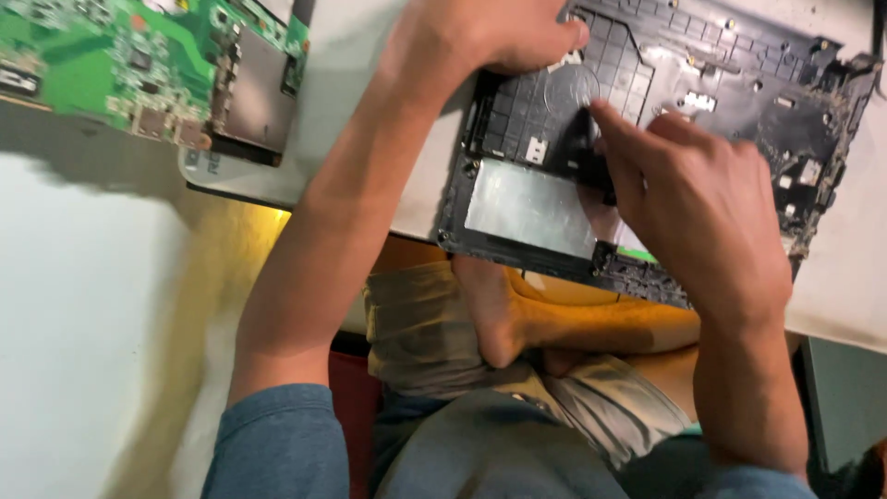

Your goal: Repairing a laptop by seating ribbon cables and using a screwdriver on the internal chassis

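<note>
Across the top of the frame runs a white table (pixel 370 65), its near edge dropping away around mid-height; the lower left of the frame is a pale, blurred floor with a yellowish glow just under the table edge. At lower centre the person's crossed legs show, with a bare foot (pixel 494 310) tucked beneath the table edge, grey-green shorts and blue sleeves at the bottom corners.

On the table at upper right lies a black laptop shell (pixel 785 102), inner side up, its ribbed plastic grid and small clips exposed. A silver foil patch (pixel 531 208) sits in its lower left part, and a round clear disc (pixel 571 88) lies on the grid near the middle. The shell's lower edge overhangs the table toward the legs.

The left hand (pixel 490 32) rests on the shell's upper left corner, fingers curled over and pressing down on the plastic; it grips nothing loose. The right hand (pixel 702 199) lies over the shell's centre, index finger stretched out with its tip touching the grid just beside the disc, the other fingers folded in; whether they pinch something small cannot be told.

At upper left a green circuit board (pixel 120 65) rests on the table, well apart from both hands, with a grey metal plate (pixel 254 97) at its right end.
</note>
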